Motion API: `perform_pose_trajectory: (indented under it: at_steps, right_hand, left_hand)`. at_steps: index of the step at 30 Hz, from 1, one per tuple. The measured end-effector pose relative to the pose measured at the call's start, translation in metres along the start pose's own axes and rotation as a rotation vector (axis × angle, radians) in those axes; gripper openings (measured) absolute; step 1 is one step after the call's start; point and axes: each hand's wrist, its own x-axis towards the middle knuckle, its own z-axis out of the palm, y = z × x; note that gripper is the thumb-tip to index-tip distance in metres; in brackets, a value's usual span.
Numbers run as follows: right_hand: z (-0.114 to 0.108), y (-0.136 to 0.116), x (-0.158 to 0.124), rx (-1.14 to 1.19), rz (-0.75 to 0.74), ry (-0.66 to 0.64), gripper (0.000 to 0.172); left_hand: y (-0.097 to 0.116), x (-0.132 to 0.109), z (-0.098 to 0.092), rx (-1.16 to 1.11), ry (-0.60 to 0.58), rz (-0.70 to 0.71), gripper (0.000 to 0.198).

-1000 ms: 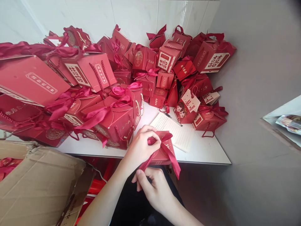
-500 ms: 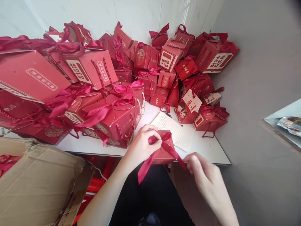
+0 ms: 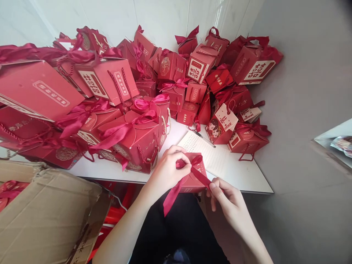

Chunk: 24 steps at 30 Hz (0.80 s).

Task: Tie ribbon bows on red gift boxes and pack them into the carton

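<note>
A small red gift box (image 3: 191,183) rests at the front edge of the white table, close to my lap. Dark red satin ribbon (image 3: 201,177) is looped into a bow on its top. My left hand (image 3: 173,165) pinches the bow's left loop near the knot, and one ribbon tail (image 3: 172,200) hangs down below it. With thumb and fingers closed, my right hand (image 3: 224,194) grips the other tail to the right of the box. The far side of the knot is partly hidden by my left fingers.
Many red gift boxes (image 3: 173,66) with bows and cord handles are piled along the wall. A lined notepad (image 3: 194,143) with a pen (image 3: 203,138) lies behind my hands on the white table (image 3: 247,176). An open cardboard box (image 3: 46,209) stands at left.
My right hand has moved left and up along the ribbon tail, nearer the knot. My left hand still pinches the loop in nearly the same place.
</note>
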Motion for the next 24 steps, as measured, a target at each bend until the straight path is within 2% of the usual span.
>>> perform_pose_trajectory:
  at_steps: [8, 13, 16, 18, 20, 22, 24]
  right_hand:
    - [-0.001, 0.004, -0.001, 0.066, -0.056, 0.008, 0.042]
    - [-0.014, 0.005, 0.005, 0.064, -0.1, -0.034, 0.042]
    - [-0.027, -0.005, 0.024, -0.022, -0.156, 0.071, 0.044]
    - [-0.03, -0.019, 0.041, -0.169, -0.148, 0.146, 0.047]
    - [-0.027, -0.035, 0.055, -0.336, -0.114, 0.13, 0.052]
    - [-0.019, -0.049, 0.064, -0.49, -0.103, 0.083, 0.055]
    - [-0.011, -0.057, 0.068, -0.601, -0.12, 0.07, 0.054]
  left_hand:
    - [0.0, 0.001, 0.001, -0.014, -0.012, 0.008, 0.007]
    - [0.0, 0.001, -0.001, -0.008, -0.015, 0.007, 0.006]
    - [-0.003, 0.002, -0.004, -0.03, -0.048, 0.049, 0.007]
    - [-0.005, 0.002, -0.004, -0.059, -0.065, 0.083, 0.007]
    - [-0.009, 0.0, -0.002, -0.098, -0.01, 0.09, 0.017]
    - [-0.013, -0.002, 0.001, -0.128, 0.125, 0.062, 0.034]
    - [-0.015, -0.006, 0.003, -0.1, 0.27, 0.011, 0.039]
